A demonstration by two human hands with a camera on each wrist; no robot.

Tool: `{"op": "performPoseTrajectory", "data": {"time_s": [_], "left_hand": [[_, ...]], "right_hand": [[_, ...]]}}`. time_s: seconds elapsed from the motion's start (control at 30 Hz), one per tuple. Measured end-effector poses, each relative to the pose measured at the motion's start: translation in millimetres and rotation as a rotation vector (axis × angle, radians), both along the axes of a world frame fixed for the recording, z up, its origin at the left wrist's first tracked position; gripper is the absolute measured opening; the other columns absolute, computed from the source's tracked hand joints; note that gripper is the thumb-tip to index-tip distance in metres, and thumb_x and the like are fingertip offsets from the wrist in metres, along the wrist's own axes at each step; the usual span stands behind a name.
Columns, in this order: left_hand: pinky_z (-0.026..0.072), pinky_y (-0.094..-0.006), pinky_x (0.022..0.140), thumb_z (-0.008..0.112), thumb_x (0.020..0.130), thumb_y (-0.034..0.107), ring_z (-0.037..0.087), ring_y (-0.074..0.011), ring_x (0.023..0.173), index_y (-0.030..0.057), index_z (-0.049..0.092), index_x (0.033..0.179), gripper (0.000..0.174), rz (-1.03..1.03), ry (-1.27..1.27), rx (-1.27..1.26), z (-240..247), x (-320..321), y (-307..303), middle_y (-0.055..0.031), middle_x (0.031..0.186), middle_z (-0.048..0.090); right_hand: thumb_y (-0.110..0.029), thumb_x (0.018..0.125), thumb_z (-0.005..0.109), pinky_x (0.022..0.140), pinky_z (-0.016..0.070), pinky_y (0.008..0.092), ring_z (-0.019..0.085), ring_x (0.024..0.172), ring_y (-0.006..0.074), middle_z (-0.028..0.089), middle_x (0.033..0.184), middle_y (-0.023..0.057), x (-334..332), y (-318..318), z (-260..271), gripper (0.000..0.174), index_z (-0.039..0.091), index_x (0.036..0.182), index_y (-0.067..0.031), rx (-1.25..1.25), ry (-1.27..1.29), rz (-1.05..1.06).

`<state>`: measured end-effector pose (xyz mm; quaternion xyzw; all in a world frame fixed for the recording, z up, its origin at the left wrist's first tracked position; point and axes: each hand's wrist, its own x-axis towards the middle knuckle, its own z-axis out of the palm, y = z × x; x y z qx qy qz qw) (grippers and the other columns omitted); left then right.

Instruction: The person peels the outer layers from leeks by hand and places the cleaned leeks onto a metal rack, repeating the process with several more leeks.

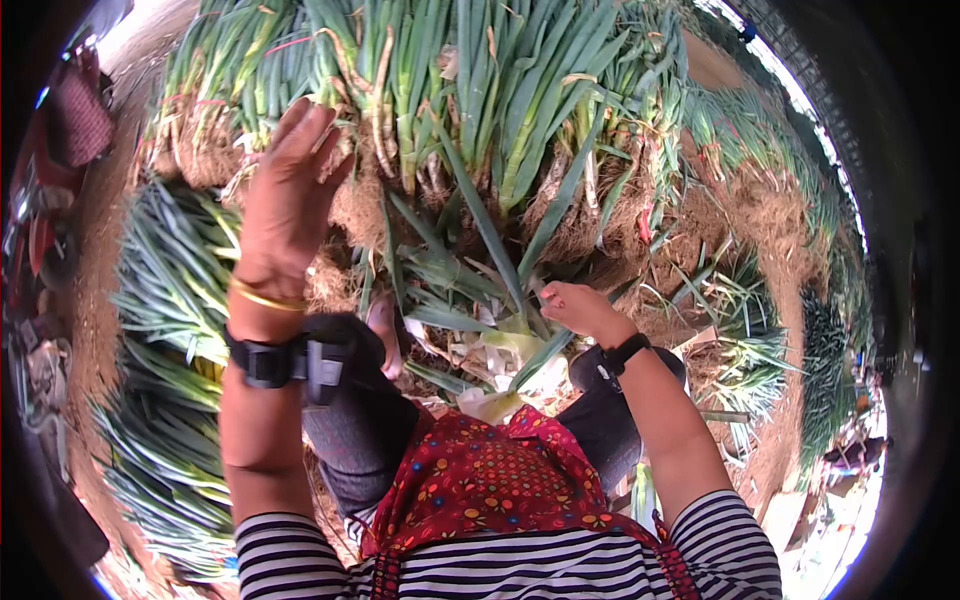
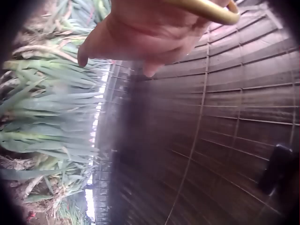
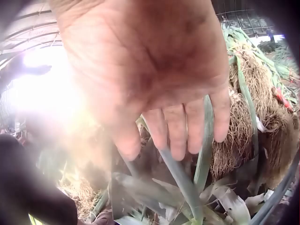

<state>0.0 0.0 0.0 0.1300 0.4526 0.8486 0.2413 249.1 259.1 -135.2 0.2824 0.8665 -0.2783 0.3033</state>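
Observation:
My left hand (image 1: pixel 290 195) is raised at the left, its fingers extended and nothing in them. In the head view it overlaps the root ends of standing green onions (image 1: pixel 470 90). The left wrist view shows this hand (image 2: pixel 145 35) from the wrist side, with onion leaves beyond it. Lower down, between the knees, my right hand (image 1: pixel 588 313) hovers over loose green onion leaves (image 1: pixel 440 268). Its palm (image 3: pixel 164 70) faces the right wrist camera, fingers pointing down and loosely straight. A long leaf (image 3: pixel 203 154) shows behind and between those fingers.
More green onions (image 1: pixel 175 270) lie piled at the left. Rooted bundles (image 1: pixel 765 200) line the right side. Dark trousered knees (image 1: pixel 360 410) flank pale onion scraps (image 1: pixel 500 365) on the ground. A red flowered apron (image 1: pixel 480 465) covers the lap.

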Motion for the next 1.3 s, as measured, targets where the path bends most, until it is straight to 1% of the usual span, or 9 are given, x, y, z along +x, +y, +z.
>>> {"op": "performPoseTrajectory", "data": {"time_s": [0.2,0.47,0.53,0.67,0.83,0.9,0.93,1.03,1.3], "left_hand": [[0.0268,-0.0383,0.101,0.053,0.089,0.026,0.036,-0.0218,0.121,0.0081,0.034,0.136,0.054,0.157,-0.397,-0.149,-122,-25,81,-0.0073,0.132,0.042],[0.0193,-0.0395,0.107,0.053,0.089,0.022,0.027,-0.0250,0.133,0.0066,0.020,0.143,0.065,0.196,-0.375,-0.281,-137,-44,96,-0.0123,0.143,0.032],[0.0209,-0.0387,0.106,0.054,0.089,0.023,0.028,-0.0247,0.133,0.0065,0.021,0.142,0.065,0.173,-0.371,-0.292,-142,-47,100,-0.0127,0.143,0.032],[0.0281,-0.0363,0.098,0.057,0.087,0.024,0.037,-0.0215,0.122,0.0055,0.025,0.141,0.065,0.153,-0.384,-0.321,-140,-50,106,-0.0102,0.134,0.041],[0.0295,-0.0337,0.096,0.059,0.086,0.023,0.041,-0.0173,0.117,0.0062,0.028,0.140,0.065,0.135,-0.420,-0.272,-140,-55,109,-0.0076,0.130,0.044],[0.0299,-0.0326,0.096,0.060,0.085,0.022,0.041,-0.0161,0.117,0.0062,0.027,0.140,0.065,0.150,-0.439,-0.273,-136,-54,110,-0.0074,0.130,0.043],[0.0298,-0.0324,0.096,0.060,0.085,0.022,0.041,-0.0161,0.117,0.0057,0.027,0.140,0.066,0.159,-0.431,-0.270,-135,-53,111,-0.0075,0.131,0.043],[0.0290,-0.0327,0.096,0.060,0.085,0.022,0.040,-0.0166,0.118,0.0041,0.026,0.140,0.067,0.173,-0.413,-0.237,-134,-53,114,-0.0088,0.133,0.042],[0.0306,-0.0324,0.094,0.060,0.084,0.021,0.042,-0.0178,0.117,0.0054,0.030,0.139,0.064,0.129,-0.395,-0.213,-124,-52,115,-0.0105,0.132,0.042]], "right_hand": [[-0.038,0.077,0.066,0.099,0.0372,0.0414,0.044,0.120,0.0323,0.048,0.128,0.0159,-51,47,-56,0.068,0.040,0.132,-0.0075,0.218,0.247,0.102],[-0.037,0.071,0.072,0.100,0.0366,0.0421,0.042,0.121,0.0374,0.036,0.139,0.0201,-121,41,-184,0.095,0.016,0.144,-0.0112,0.062,0.326,-0.043],[-0.021,0.074,0.068,0.093,0.0425,0.0434,0.049,0.112,0.0382,0.044,0.129,0.0179,-103,3,-226,0.079,0.027,0.141,-0.0154,-0.023,0.520,0.131],[-0.001,0.082,0.042,0.092,0.0348,0.0608,0.042,0.120,0.0296,0.042,0.129,0.0096,-73,-71,-259,0.067,0.032,0.138,-0.0354,-0.083,0.039,0.493],[-0.018,0.085,0.047,0.084,0.0472,0.0466,0.060,0.098,0.0327,0.061,0.109,0.0139,-148,-46,-231,0.038,0.054,0.122,-0.0229,-0.211,-0.051,0.600],[-0.025,0.086,0.048,0.077,0.0499,0.0445,0.062,0.089,0.0343,0.065,0.095,0.0157,-219,-35,-190,0.028,0.061,0.109,-0.0153,-0.089,0.093,0.283],[-0.027,0.087,0.049,0.073,0.0503,0.0455,0.062,0.082,0.0376,0.064,0.089,0.0180,-239,-28,-206,0.027,0.060,0.107,-0.0142,-0.199,0.598,0.034],[-0.022,0.085,0.058,0.081,0.0485,0.0432,0.061,0.093,0.0360,0.062,0.104,0.0208,-332,-13,-162,0.036,0.053,0.116,-0.0054,-0.287,1.003,-0.161],[-0.019,0.076,0.066,0.081,0.0465,0.0359,0.059,0.096,0.0288,0.061,0.104,0.0188,-419,-12,-146,0.052,0.049,0.120,0.0028,-0.255,0.622,-0.244]]}}
